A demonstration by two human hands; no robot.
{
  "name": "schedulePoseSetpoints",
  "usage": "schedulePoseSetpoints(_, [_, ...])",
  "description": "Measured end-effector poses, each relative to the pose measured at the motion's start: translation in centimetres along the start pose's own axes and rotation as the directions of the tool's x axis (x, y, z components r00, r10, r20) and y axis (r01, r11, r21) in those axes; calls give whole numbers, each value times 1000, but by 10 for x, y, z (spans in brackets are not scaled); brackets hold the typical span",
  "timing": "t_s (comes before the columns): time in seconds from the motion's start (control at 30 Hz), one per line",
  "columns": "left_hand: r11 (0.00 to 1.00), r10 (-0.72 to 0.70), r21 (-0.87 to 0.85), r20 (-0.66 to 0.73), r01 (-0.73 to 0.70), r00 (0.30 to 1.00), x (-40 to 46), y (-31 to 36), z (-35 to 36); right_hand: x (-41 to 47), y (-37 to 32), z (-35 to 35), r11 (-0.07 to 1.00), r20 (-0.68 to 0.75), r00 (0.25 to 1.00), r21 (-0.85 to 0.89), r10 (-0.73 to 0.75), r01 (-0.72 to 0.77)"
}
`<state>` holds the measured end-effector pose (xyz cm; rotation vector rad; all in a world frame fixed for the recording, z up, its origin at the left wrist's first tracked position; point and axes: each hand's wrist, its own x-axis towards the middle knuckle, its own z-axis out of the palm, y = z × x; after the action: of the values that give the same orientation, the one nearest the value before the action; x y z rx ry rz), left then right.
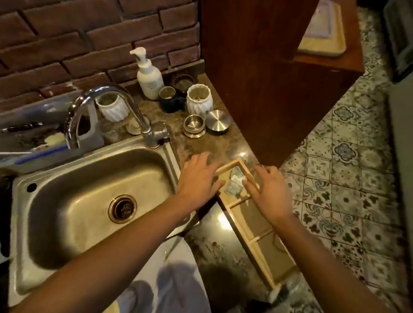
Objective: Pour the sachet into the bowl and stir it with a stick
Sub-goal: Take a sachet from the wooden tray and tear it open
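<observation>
Beside the steel sink, on a dim kitchen worktop, a person reaches into the far compartment of a long wooden tray where the sachets lie. Left hand rests flat and relaxed against the tray's edge; right hand touches a sachet with extended fingertips, nothing yet gripped. Steadying the tray while pinching one packet cleanly looks wisest. No bowl or stick is identifiable.

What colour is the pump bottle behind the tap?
White or cream, pump included; the pump bottle shows in the head view.
</observation>
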<state>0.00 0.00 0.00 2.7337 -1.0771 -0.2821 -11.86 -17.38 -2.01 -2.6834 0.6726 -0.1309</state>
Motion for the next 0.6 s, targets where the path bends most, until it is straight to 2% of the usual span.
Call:
schedulePoseSetpoints(0.1, [998,4,61,23,-5,1000,15,10,8,5,2,7,997,56,998,-67,27,-23])
schedulePoseSetpoints(0.3, [979,-9,203,164,-24,986,36,24,26,14,1,13,994,142,990,-109,24,-8])
schedulePoseSetpoints(0.5, [981,-140,176,328,85,934,49,29,36,20,-5,19,987,191,982,-161,9,22])
schedulePoseSetpoints(0.6, [978,-152,183,323,95,934,52,31,39,23,-8,24,980,248,968,-196,32,18])
